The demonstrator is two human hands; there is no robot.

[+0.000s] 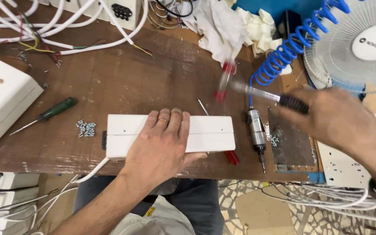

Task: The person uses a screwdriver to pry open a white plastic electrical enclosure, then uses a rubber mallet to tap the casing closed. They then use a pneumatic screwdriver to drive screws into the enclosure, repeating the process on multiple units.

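Left hand (164, 141) lies flat, pinning the white box (205, 132) beneath its palm; my right hand (336, 117) grips a blurred screwdriver (257, 92). Fastening step, I judge: tip must meet a box hole.

White box (209, 132), green-handled screwdriver (55, 109), blue coiled hose (290, 48)

left hand (164, 146) flat (palm down), right hand (334, 115) gripping

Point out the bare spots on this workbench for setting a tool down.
Free: the brown wooden benchtop between the white cables and the white rectangular box under the left hand. Crowded: the right side, with the right hand, pneumatic screwdriver and blue coiled hose.
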